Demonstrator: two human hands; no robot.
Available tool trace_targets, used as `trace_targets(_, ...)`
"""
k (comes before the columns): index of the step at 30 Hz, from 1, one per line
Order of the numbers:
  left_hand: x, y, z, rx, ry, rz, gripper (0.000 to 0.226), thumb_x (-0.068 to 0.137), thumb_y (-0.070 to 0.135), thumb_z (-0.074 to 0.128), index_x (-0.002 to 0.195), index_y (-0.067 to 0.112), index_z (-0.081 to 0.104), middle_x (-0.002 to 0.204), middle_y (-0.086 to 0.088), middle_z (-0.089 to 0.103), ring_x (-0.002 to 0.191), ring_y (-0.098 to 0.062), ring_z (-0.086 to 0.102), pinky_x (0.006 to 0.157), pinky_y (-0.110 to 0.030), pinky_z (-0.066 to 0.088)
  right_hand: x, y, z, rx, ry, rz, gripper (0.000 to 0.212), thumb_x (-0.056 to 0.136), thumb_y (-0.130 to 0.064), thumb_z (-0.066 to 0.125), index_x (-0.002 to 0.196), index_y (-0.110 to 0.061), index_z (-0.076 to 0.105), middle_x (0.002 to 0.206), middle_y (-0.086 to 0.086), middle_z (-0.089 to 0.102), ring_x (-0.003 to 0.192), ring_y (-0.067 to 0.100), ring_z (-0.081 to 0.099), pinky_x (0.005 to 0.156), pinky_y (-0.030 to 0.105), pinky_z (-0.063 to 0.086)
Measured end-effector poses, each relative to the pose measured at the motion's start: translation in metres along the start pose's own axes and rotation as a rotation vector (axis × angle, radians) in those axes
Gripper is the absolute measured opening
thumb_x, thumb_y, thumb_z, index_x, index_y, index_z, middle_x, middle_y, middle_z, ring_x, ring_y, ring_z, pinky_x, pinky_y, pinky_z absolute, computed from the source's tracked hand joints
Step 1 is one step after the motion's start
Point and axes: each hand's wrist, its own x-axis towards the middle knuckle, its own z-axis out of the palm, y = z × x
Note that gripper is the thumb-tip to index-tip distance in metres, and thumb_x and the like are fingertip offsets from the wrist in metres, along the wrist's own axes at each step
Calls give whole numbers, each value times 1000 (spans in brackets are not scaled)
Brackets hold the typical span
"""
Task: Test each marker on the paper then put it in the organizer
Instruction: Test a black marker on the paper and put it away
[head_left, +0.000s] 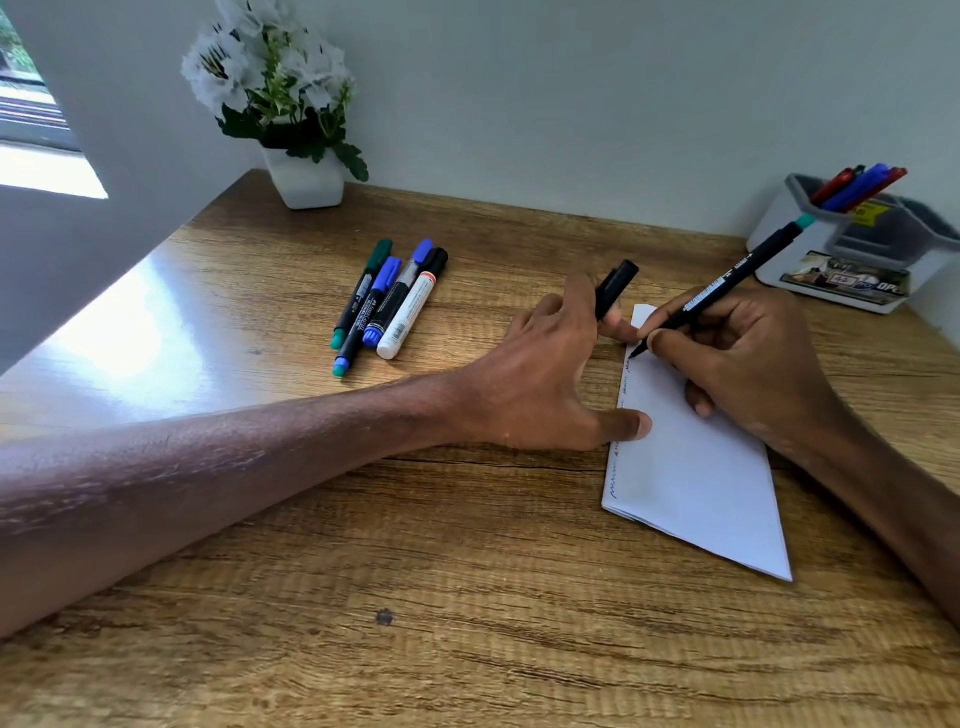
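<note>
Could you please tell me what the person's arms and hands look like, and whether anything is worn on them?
Both hands, left and right, are bare: no gloves, rings, watch or bracelets show. Both forearms are bare too, with no sleeve reaching into view. The nails that show are short and unpainted.

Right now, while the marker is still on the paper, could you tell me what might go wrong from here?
The marker is writing right at the left edge of the folded paper, so a stroke could slip onto the wooden desk. The right hand rests on the sheet and might smear fresh ink. The cap is pinched loosely in the left hand, which also pins the paper; it could drop or the sheet might shift.
</note>
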Motion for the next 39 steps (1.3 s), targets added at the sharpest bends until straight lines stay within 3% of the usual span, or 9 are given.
trace_targets(25,-2,2,-2,-23,-10,-3,80,81,48,81,128,18,24,147,8,50,140,-13,37,121,-48,28,1,-2,2,10,34,66,8,93,-4,70,90,-10,76,77,-4,75,33,15,54,31,23,43)
trace_targets(33,-5,5,-4,-96,-10,-13,61,89,51,71,123,29,25,149,5,38,141,-15,33,117,-48,36,0,-1,-1,277,155,70,11,92,4,65,92,-2,75,73,18,65,52,18,52,36,24,43)
trace_targets(36,-8,5,-3,-224,75,-10,29,103,48,53,115,27,36,138,7,50,131,-14,43,107,-42,42,-2,-6,-3,313,164,23,13,93,3,65,95,-4,75,79,23,67,55,23,54,38,26,46)
trace_targets(38,-7,3,-3,-283,188,-4,31,109,41,40,116,12,48,122,-8,62,114,-22,53,88,-31,46,-3,-9,-6,358,166,2,13,97,-1,63,99,-5,75,83,20,69,59,25,56,39,29,48)
trace_targets(39,-6,2,-2,-295,228,4,37,111,38,36,118,5,51,118,-19,63,109,-30,56,81,-33,45,-3,-10,-7,384,162,0,14,99,-4,60,100,-4,75,83,18,69,61,25,57,40,29,49)
